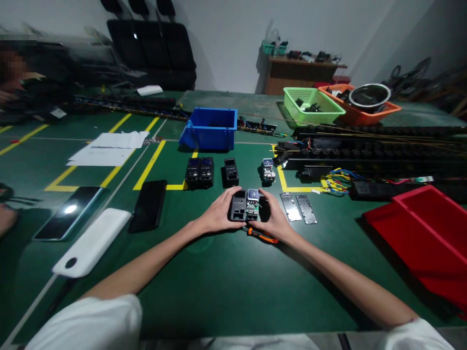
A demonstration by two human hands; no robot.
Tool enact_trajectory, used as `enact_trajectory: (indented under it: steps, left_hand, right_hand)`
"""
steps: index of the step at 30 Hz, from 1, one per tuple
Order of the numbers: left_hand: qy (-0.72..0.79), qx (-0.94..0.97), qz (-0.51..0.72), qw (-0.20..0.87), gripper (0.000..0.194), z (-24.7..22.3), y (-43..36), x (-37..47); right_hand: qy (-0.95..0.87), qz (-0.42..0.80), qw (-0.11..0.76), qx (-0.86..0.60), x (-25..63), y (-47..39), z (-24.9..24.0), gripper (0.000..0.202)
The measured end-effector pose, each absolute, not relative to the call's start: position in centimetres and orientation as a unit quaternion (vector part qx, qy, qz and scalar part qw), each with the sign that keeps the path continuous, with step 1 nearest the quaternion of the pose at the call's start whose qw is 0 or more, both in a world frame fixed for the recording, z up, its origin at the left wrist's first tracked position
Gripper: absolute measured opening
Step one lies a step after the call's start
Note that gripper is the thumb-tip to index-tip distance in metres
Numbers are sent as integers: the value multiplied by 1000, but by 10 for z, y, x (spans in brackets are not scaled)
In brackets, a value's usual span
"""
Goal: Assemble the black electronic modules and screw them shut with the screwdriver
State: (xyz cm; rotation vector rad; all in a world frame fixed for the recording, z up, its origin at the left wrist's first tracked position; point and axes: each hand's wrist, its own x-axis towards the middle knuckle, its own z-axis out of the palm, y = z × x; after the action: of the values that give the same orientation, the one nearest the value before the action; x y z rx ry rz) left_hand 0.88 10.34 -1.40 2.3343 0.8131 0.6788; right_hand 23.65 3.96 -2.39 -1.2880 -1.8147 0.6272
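My left hand (221, 212) is closed around a black plastic housing (238, 206) with cut-out openings. In my right hand (273, 216) is a circuit board module (252, 205) with a small screen at its top. The two parts are held upright side by side, close together. Below them on the table lies an orange-handled tool (262, 236), its tip partly hidden by my hands. Beyond my hands stand another black housing (230, 172), a pair of black assembled units (199, 172) and a second circuit board module (268, 171). Two flat grey cover plates (299, 209) lie to the right.
A blue bin (211, 129) stands ahead, a red bin (423, 243) at right. Long black rails (365, 150) with loose wires fill the right back. Phones (148, 206), a white power bank (93, 243) and papers (107, 148) lie left. Another person's hand (7, 216) is at the left edge.
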Motion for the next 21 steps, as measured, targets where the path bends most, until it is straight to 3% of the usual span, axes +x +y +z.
enact_trajectory:
  steps: [9,16,18,21]
  left_hand:
    - [306,857,273,313,102,-15,103,7]
    - [299,861,277,305,100,-16,103,8]
    - [300,861,276,305,99,-15,103,8]
    - [301,861,275,304,99,-15,103,7]
  right_hand:
    - [-736,248,398,-489,242,44,-24,94]
    - [-761,184,440,-441,228,2,9,52]
    - [-827,234,397,-322,218,-34,21,45]
    - [-884,368,255,-136,208,-95,26,43]
